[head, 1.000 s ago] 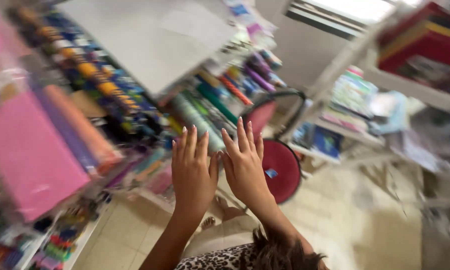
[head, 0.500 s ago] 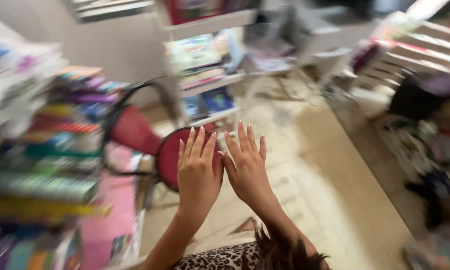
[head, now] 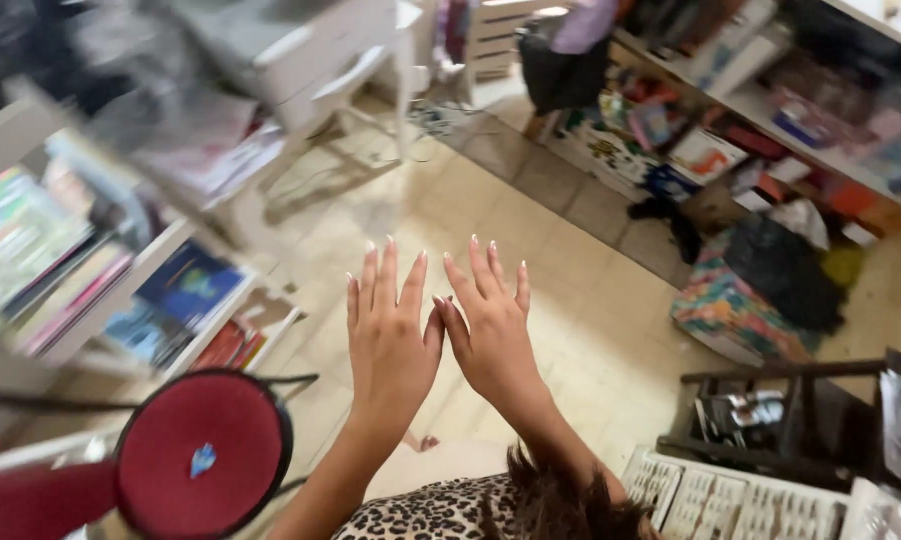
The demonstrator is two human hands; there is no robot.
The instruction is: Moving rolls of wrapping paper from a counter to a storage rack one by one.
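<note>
Red chair (head: 201, 455): low on the left, close under the camera, just beside the left forearm but not touching it. It has a round red seat inside a dark rim.
Chair handling: looks like a padded seat on a stiff metal frame, probably light enough for one hand. The rim is the firm place to grip, since the cushion would give.
Left hand (head: 391, 340): up in front, back to the camera, fingers spread wide and holding nothing.
Right hand (head: 493, 325): the same, flat and splayed with long pale nails. It is empty, and its thumb meets the left thumb.
White tray (head: 731, 497): bottom right, with rows of small compartments whose contents are too small to tell.
Dark rack (head: 771, 375): just behind the tray, with wooden bars.
Floor (head: 571, 260): pale tiles, bare beneath the hands.
Bookshelf (head: 91, 270): left side, blurred, with books stacked and leaning. It stands near the chair and crowds that side.
Patterned bundle (head: 731, 315): on the floor to the right, with a black bag (head: 786, 270) slumped against it.
White table (head: 321, 50): far end, its legs near the walkway.
Right shelves (head: 771, 110): far right, packed with colourful boxes.
</note>
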